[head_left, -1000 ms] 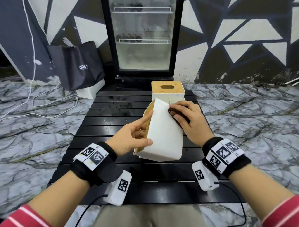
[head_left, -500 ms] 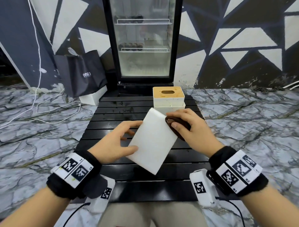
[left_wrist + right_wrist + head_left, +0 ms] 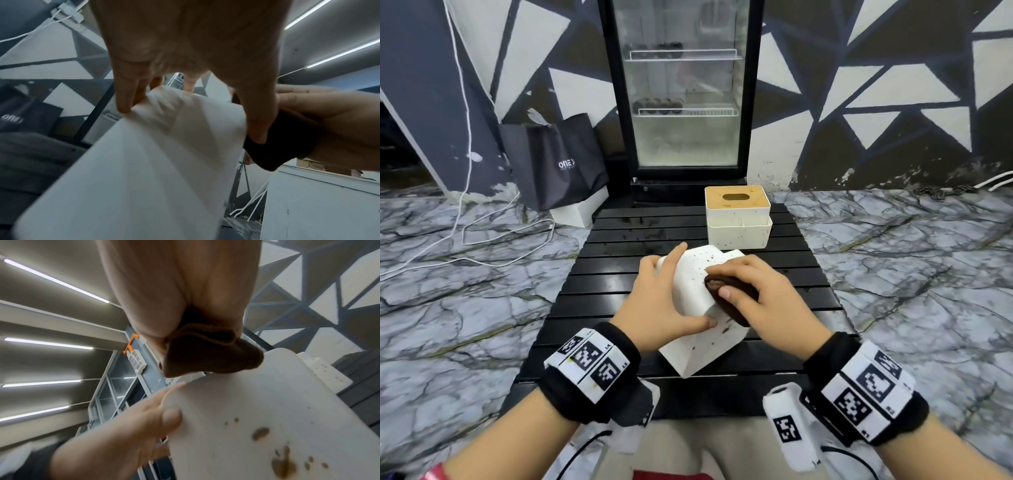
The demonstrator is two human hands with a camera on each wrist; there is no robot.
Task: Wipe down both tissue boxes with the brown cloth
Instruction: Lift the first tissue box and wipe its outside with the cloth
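Box [image 3: 700, 337] now rolled to a stained side, left grip [image 3: 661, 301] grasping it, right grip [image 3: 760, 301] clenching cloth [image 3: 729, 296] at 3 o'clock; more faces left, second box [image 3: 738, 219] at 12.

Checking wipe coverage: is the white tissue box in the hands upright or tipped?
Tipped. The held tissue box is tilted off its base, gripped by the left hand; brown spots show on its faces.

A glass-door fridge [image 3: 685, 102] stands beside a black bag [image 3: 558, 161].
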